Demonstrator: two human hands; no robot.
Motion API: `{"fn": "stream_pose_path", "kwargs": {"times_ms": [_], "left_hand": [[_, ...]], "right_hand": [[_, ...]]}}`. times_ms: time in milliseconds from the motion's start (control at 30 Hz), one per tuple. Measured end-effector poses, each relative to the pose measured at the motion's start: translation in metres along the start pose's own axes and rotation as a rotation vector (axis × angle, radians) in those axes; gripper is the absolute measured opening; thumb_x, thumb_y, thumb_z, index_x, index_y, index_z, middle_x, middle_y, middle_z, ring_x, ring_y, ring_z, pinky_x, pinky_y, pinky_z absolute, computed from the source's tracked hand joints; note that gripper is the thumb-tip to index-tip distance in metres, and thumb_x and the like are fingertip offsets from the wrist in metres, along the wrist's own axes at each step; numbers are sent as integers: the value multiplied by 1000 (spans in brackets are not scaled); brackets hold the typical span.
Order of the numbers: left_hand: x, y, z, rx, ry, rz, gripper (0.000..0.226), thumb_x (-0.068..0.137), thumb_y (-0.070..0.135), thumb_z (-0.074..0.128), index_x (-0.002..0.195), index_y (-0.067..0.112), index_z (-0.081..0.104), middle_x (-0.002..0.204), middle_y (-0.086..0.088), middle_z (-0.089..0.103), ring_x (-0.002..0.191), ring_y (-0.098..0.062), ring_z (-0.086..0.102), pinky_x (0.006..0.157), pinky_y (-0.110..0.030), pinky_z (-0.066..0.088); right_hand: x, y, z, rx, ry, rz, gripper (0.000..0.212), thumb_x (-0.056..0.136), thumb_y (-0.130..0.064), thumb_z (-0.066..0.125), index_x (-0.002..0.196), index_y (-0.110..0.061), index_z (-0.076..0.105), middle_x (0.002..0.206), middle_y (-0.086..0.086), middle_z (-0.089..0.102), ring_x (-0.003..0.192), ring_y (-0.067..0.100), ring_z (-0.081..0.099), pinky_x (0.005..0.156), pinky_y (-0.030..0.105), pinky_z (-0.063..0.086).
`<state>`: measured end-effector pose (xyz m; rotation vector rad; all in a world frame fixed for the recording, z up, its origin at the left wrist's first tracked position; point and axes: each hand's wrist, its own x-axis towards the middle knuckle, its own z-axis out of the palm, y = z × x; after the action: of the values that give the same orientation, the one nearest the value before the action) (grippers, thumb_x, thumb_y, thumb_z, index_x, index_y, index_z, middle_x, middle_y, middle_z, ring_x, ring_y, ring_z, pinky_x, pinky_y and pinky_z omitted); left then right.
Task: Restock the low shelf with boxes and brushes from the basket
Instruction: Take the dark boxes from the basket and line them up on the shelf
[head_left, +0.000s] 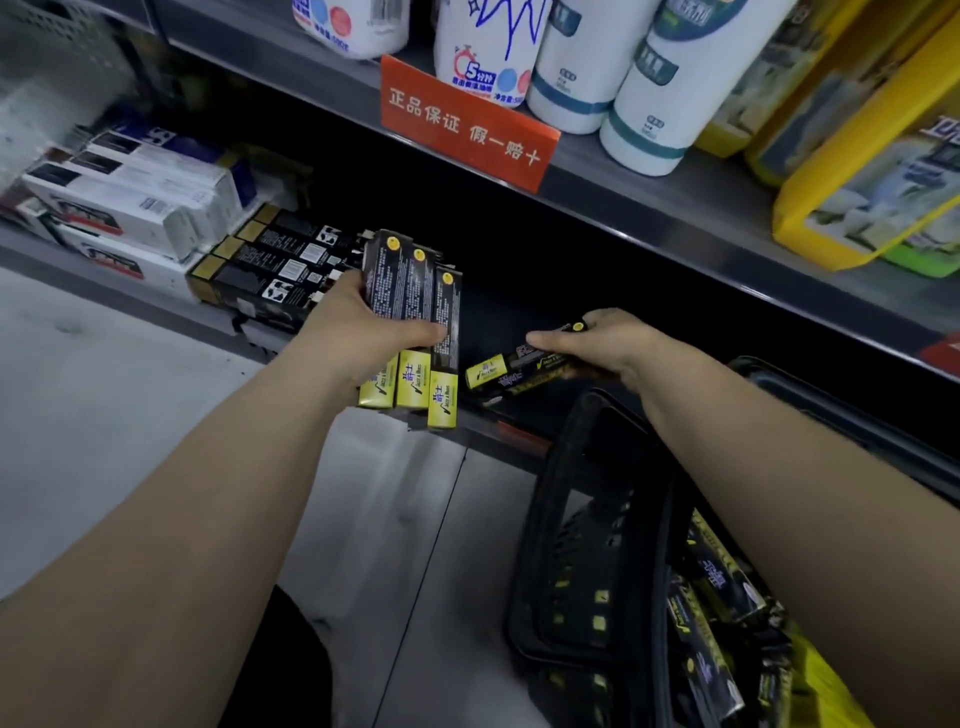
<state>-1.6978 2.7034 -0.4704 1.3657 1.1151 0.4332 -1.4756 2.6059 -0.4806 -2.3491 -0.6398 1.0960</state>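
My left hand grips three long black-and-yellow boxes side by side, their yellow ends hanging over the front lip of the low shelf. My right hand holds one more black-and-yellow box lying flat at the shelf's dark opening, just right of the bundle. The black basket stands on the floor at lower right, under my right forearm, with several more of the same boxes inside. No brushes can be made out.
Black boxes with gold ends and white boxes lie stacked on the low shelf to the left. The shelf above carries white bottles, yellow packages and an orange sign. Grey floor tiles lie below.
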Motion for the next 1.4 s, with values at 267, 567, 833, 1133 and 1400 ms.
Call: {"fn": "stream_pose_path", "kwargs": {"times_ms": [267, 567, 833, 1133, 1400], "left_hand": [[8, 2, -17, 17, 64, 26, 62, 65, 26, 83, 117, 21, 50, 95, 12, 60, 82, -1, 55, 60, -19, 37], [18, -3, -21, -164, 8, -130, 51, 68, 16, 81, 114, 18, 59, 103, -3, 70, 95, -25, 67, 86, -46, 53], [31, -12, -32, -224, 80, -166, 61, 66, 14, 82, 121, 16, 55, 105, -4, 70, 89, -23, 69, 78, -44, 56], [37, -16, -29, -186, 163, -137, 59, 66, 13, 81, 120, 14, 56, 103, -2, 69, 88, -20, 68, 70, -34, 54], [36, -16, -31, -165, 130, -132, 54, 68, 12, 80, 117, 14, 57, 104, -4, 69, 88, -20, 68, 74, -36, 55]], "right_hand": [[11, -9, -5, -130, -21, -86, 40, 75, -44, 74, 82, -14, 48, 61, -3, 67, 50, 7, 61, 49, 20, 52], [64, 4, 34, -1023, -204, -336, 40, 82, -28, 70, 116, -13, 57, 118, 7, 58, 105, 24, 55, 80, 27, 42], [82, 6, 57, -1139, -297, -475, 37, 88, -29, 62, 121, -14, 54, 118, 7, 60, 106, 25, 55, 74, 26, 39], [85, 26, 73, -977, -398, -362, 67, 88, -26, 63, 144, -26, 26, 132, 9, 52, 111, 27, 52, 78, 26, 38], [79, 25, 79, -999, -378, -340, 66, 92, -26, 57, 146, -24, 19, 135, 12, 47, 106, 25, 51, 77, 26, 37]]}}
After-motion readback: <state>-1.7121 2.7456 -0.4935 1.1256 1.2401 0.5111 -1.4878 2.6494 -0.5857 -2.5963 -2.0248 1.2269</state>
